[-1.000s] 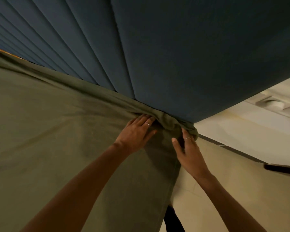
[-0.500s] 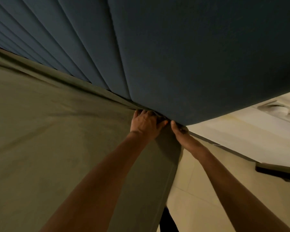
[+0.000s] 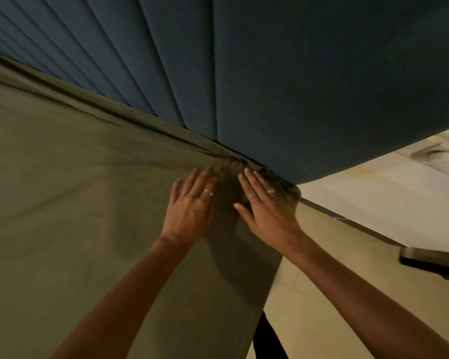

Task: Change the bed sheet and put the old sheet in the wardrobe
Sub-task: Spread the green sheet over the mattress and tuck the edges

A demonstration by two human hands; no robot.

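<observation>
An olive-green sheet [image 3: 75,177] covers the mattress and runs up to the padded blue headboard [image 3: 309,73]. At the mattress's right head corner the sheet is bunched into folds against the headboard. My left hand [image 3: 192,206] lies flat on the sheet just left of that corner, fingers straight. My right hand [image 3: 267,208] presses flat on the corner itself, fingers straight and spread, thumb pointing left. Both hands wear rings. The sheet's side hangs down over the mattress edge below my right wrist.
Beige floor tiles [image 3: 335,294] lie to the right of the bed. A pale wall [image 3: 386,198] with a dark skirting line stands beyond. A dark flat object [image 3: 430,260] juts in at the right edge. A white fixture [image 3: 441,156] shows at the far right.
Both hands have drawn back from the gap under the headboard, where they pushed the sheet in, and now lie flat with straight fingers on the corner.
</observation>
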